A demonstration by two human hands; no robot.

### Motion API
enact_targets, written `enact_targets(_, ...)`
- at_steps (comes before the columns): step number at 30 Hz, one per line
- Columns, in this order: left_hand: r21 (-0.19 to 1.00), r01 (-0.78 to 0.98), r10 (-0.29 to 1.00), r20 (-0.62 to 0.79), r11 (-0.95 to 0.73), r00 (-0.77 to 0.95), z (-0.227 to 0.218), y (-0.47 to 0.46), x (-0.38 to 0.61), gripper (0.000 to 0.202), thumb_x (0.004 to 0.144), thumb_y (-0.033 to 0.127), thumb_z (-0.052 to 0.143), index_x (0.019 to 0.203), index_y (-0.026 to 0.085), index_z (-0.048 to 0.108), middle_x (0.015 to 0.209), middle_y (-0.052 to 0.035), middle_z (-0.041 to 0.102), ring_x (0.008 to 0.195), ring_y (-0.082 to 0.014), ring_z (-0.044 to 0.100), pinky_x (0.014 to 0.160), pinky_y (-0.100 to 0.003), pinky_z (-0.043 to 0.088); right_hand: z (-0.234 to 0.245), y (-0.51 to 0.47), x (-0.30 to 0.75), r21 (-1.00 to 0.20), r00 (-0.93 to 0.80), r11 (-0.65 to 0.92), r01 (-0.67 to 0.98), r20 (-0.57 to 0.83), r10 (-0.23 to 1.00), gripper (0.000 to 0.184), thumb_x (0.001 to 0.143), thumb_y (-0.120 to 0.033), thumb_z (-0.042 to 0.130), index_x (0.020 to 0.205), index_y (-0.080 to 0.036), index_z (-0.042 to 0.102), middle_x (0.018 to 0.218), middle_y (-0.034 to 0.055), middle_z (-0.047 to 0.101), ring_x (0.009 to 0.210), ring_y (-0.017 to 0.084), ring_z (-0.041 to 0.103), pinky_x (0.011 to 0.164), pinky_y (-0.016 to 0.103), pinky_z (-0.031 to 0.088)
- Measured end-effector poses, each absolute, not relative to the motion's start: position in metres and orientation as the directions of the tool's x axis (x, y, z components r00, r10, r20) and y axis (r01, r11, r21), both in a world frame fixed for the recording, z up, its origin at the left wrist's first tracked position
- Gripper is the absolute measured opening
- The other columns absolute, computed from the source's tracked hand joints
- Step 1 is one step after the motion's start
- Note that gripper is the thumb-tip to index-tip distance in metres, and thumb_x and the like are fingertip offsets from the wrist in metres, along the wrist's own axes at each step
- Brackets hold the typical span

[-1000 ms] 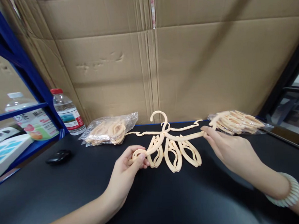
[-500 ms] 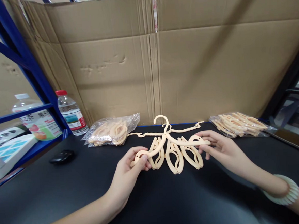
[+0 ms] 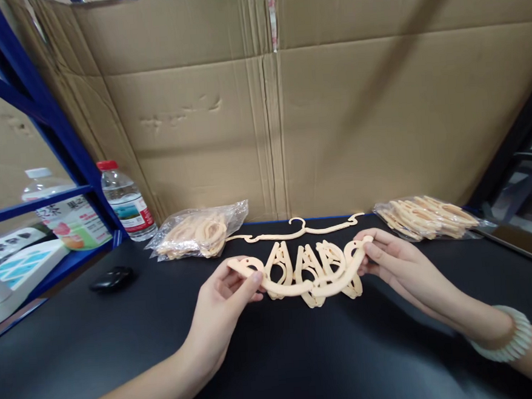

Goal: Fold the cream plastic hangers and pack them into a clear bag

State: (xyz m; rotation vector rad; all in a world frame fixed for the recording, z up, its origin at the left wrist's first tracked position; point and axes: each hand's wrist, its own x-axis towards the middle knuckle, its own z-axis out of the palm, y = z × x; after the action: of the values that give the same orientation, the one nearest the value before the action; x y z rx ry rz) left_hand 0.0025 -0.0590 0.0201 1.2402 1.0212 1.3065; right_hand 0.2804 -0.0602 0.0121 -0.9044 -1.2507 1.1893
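Both my hands hold a cream folding clothes hanger (image 3: 290,289) by its two ends, above the black table. Its arms curve upward from a low middle, and I cannot make out its hook. My left hand (image 3: 227,299) pinches the left end between thumb and fingers. On the opposite end, my right hand (image 3: 395,263) closes with thumb on top. Behind the held hanger lie three folded hangers (image 3: 278,262), partly covered by it. Farther back, an unfolded hanger (image 3: 287,235) lies along the table's rear edge with its hook upward.
Clear bags of folded hangers lie at back left (image 3: 199,231) and back right (image 3: 426,217). A black mouse (image 3: 112,279) and a red-capped water bottle (image 3: 127,203) stand left, beside a blue rack (image 3: 56,135). Cardboard (image 3: 196,119) walls the back.
The held hanger's arms have swung from sloping down to curving up, its middle has dropped, and its raised hook has gone from sight. Both hands keep their grip.
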Motion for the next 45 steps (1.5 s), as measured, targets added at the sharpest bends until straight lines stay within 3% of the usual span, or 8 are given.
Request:
enact_targets(10, 0.989, -0.021, 0.937, 0.143, -0.144, 0.318, 0.009, -0.065, 0.01, 0.023, 0.077, 0.03, 0.073, 0.076, 0.013, 0.059, 0.07, 0.0001, 0.059, 0.065, -0.0103, 0.054, 0.06, -0.02, 0.048, 0.007, -0.08, 0.257, -0.973, -0.213, 0.083, -0.214, 0.129, 0.969, 0.037, 0.083, -0.032, 0.069, 0.11, -0.026, 0.045, 0.096, 0.0028, 0.066, 0.081, 0.016, 0.066, 0.075, 0.033, 0.055)
enact_targets(17, 0.994, 0.01, 0.947, 0.1, -0.108, 0.305, 0.007, -0.065, 0.01, 0.027, 0.076, 0.033, 0.074, 0.089, 0.012, 0.062, 0.074, -0.0027, 0.064, 0.069, -0.0125, 0.057, 0.065, -0.023, 0.049, 0.013, -0.088, 0.25, -0.987, -0.375, 0.154, -0.038, 0.157, 0.914, 0.012, 0.089, -0.031, 0.062, 0.089, -0.02, 0.058, 0.092, 0.0049, 0.07, 0.088, 0.017, 0.068, 0.083, 0.032, 0.054)
enact_targets(20, 0.994, 0.007, 0.946, 0.1, -0.107, 0.308, 0.006, -0.066, 0.01, 0.027, 0.075, 0.033, 0.075, 0.088, 0.014, 0.061, 0.073, -0.0015, 0.064, 0.07, -0.013, 0.058, 0.067, -0.024, 0.049, 0.019, -0.096, 0.249, -0.973, -0.489, 0.223, 0.057, 0.168, 0.856, 0.017, 0.092, -0.031, 0.057, 0.103, -0.022, 0.066, 0.105, 0.0059, 0.067, 0.102, 0.018, 0.064, 0.094, 0.033, 0.049)
enact_targets(24, 0.99, -0.001, 0.944, 0.133, -0.139, 0.302, 0.006, -0.067, 0.01, 0.024, 0.075, 0.031, 0.075, 0.087, 0.015, 0.062, 0.071, 0.001, 0.062, 0.067, -0.0109, 0.057, 0.068, -0.022, 0.049, 0.019, -0.102, 0.25, -0.969, -0.595, 0.209, 0.132, 0.091, 0.799, 0.034, 0.094, -0.031, 0.054, 0.127, -0.031, 0.058, 0.124, 0.0055, 0.059, 0.109, 0.019, 0.059, 0.096, 0.035, 0.048)
enact_targets(28, 0.991, -0.034, 0.935, 0.135, -0.131, 0.327, 0.006, -0.067, 0.011, 0.024, 0.076, 0.031, 0.074, 0.089, 0.015, 0.062, 0.083, -0.003, 0.066, 0.076, -0.0139, 0.061, 0.073, -0.025, 0.051, 0.017, -0.104, 0.252, -0.971, -0.609, 0.165, 0.173, 0.026, 0.793, 0.041, 0.093, -0.03, 0.054, 0.134, -0.034, 0.051, 0.138, 0.0062, 0.049, 0.101, 0.016, 0.061, 0.095, 0.035, 0.049)
enact_targets(33, 0.991, -0.043, 0.917, 0.134, -0.127, 0.375, 0.008, -0.072, 0.013, 0.023, 0.078, 0.032, 0.072, 0.091, 0.016, 0.062, 0.085, -0.0046, 0.066, 0.078, -0.0166, 0.062, 0.074, -0.029, 0.051, 0.017, -0.108, 0.249, -0.966, -0.612, 0.193, 0.174, 0.048, 0.79, 0.045, 0.091, -0.029, 0.058, 0.135, -0.037, 0.05, 0.148, 0.0042, 0.038, 0.117, 0.019, 0.055, 0.101, 0.035, 0.046)
enact_targets(39, 0.985, 0.005, 0.906, 0.156, -0.171, 0.394, 0.011, -0.076, 0.014, 0.016, 0.082, 0.029, 0.068, 0.091, 0.017, 0.061, 0.092, -0.0055, 0.067, 0.09, -0.0198, 0.062, 0.081, -0.031, 0.05, 0.017, -0.113, 0.25, -0.953, -0.64, 0.255, 0.163, 0.094, 0.762, 0.053, 0.089, -0.026, 0.061, 0.137, -0.043, 0.045, 0.15, 0.0006, 0.036, 0.13, 0.023, 0.044, 0.102, 0.037, 0.046)
enact_targets(45, 0.992, -0.006, 0.903, 0.117, -0.126, 0.413, 0.009, -0.075, 0.014, 0.019, 0.081, 0.031, 0.069, 0.09, 0.016, 0.059, 0.087, -0.0053, 0.067, 0.081, -0.0178, 0.062, 0.075, -0.029, 0.05, 0.024, -0.112, 0.251, -0.922, -0.655, 0.306, 0.236, 0.082, 0.751, 0.043, 0.088, -0.026, 0.062, 0.129, -0.034, 0.054, 0.141, 0.0042, 0.046, 0.126, 0.023, 0.048, 0.106, 0.039, 0.041)
